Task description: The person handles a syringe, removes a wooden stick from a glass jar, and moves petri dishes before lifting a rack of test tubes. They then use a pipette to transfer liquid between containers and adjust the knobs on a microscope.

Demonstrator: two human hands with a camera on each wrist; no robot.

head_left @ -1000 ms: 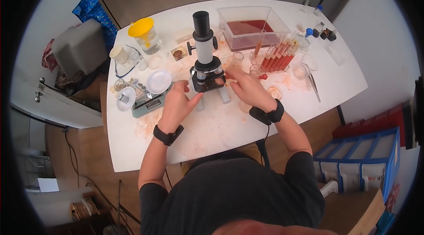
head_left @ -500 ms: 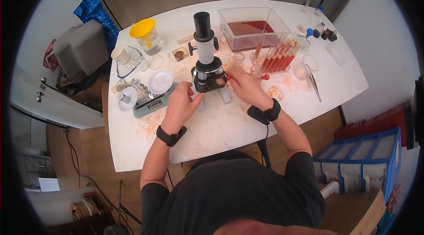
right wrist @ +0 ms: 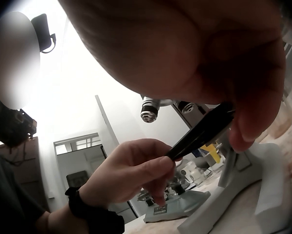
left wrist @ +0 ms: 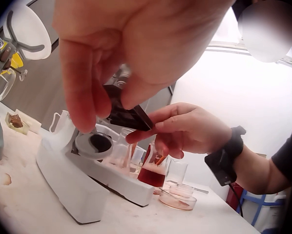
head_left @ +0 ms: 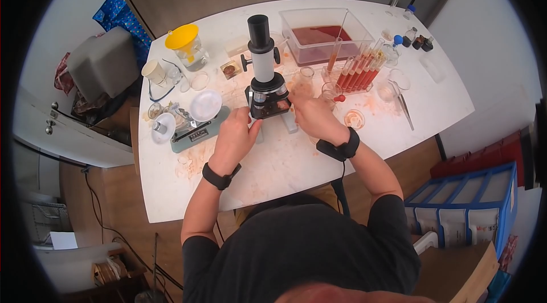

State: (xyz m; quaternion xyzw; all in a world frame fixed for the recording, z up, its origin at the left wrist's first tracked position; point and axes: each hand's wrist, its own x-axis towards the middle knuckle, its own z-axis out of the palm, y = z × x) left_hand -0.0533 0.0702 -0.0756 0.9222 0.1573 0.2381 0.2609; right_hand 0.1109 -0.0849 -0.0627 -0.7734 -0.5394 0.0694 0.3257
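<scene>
A black and white microscope [head_left: 263,66] stands upright near the table's middle, a small pale pinkish patch showing on its black stage [left wrist: 131,114]. At the stage's left edge, my left hand [head_left: 235,135] pinches the corner between thumb and fingers. My right hand [head_left: 316,116] is at the opposite edge, its thumb and curled fingers gripping the side of the stage. Silver objective lenses [right wrist: 149,110] hang above the stage. Below it, the white forked base [left wrist: 73,185] rests on the table, with a round mirror [left wrist: 94,145] between its arms.
Left of the microscope is a green balance [head_left: 196,136] with white pans. Behind it, a yellow funnel [head_left: 182,36] sits in a glass jar. To the right are a rack of test tubes [head_left: 360,72] with red liquid, a plastic tub [head_left: 288,21], tweezers [head_left: 406,110] and glass dishes.
My left hand has shifted right to the stage, its spread thumb and fingers drawing together. My right hand stays by the right edge, its fingers slightly more curled. The microscope stands in place.
</scene>
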